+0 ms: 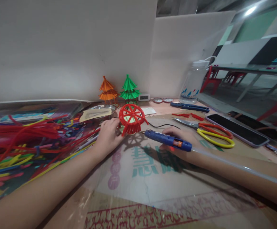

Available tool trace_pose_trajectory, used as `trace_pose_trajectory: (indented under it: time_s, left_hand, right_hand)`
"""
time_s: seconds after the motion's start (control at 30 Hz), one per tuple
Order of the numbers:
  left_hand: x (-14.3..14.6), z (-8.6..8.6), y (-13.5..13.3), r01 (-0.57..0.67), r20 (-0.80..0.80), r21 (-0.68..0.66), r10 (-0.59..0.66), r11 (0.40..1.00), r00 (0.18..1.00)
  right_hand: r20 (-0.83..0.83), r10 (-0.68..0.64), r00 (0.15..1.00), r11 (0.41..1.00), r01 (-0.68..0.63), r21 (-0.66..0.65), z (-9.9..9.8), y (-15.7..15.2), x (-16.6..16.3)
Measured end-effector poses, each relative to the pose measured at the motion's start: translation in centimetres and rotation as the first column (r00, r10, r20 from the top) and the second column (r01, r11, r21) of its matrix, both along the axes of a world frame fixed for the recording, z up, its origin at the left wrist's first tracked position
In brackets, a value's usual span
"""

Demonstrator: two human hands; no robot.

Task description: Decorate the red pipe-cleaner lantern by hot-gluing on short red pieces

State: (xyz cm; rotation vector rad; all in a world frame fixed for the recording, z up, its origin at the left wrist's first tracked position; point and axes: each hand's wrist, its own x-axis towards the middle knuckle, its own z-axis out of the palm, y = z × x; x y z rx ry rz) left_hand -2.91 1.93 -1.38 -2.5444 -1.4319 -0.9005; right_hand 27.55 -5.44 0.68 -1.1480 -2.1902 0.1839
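My left hand (108,135) is closed on the side of a red wheel-shaped craft piece (131,119) made of thin sticks, held just above the cardboard. My right hand (179,143) grips a blue hot glue gun (167,140) with a clear glue stick trailing back along my forearm. The gun's nozzle points left at the lower edge of the red piece. Its black cord runs off behind it.
A heap of coloured sticks (21,143) fills the left. An orange model (108,90) and a green model (129,89) stand at the wall. Scissors (210,132), a blue cutter (189,107), a phone (236,129) and a water bottle (195,83) lie right.
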Motion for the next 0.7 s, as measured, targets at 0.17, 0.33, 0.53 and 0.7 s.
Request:
trace_pose_trajectory:
  time_s: [0.17, 0.33, 0.53, 0.7]
  left_hand:
    - [0.04, -0.05, -0.04, -0.001, 0.014, 0.006, 0.001, 1.0, 1.0]
    - [0.05, 0.14, -0.08, -0.002, 0.016, -0.045, 0.003, 0.999, 1.0]
    - [0.09, 0.19, -0.19, -0.009, 0.013, -0.053, 0.01, 0.999, 1.0]
    - [0.2, 0.28, -0.32, -0.011, 0.006, -0.056, 0.012, 0.998, 1.0]
  right_hand:
    - [-0.003, 0.026, 1.0, 1.0, -0.026, 0.004, 0.03, 0.0, -0.07]
    - [-0.029, 0.035, 0.999, 0.999, -0.036, -0.006, -0.05, 0.06, -0.17]
    - [-0.1, 0.082, 0.992, 0.997, -0.08, 0.023, -0.29, 0.1, -0.1]
    - [-0.124, 0.114, 0.986, 0.993, -0.109, 0.047, -0.34, 0.13, 0.06]
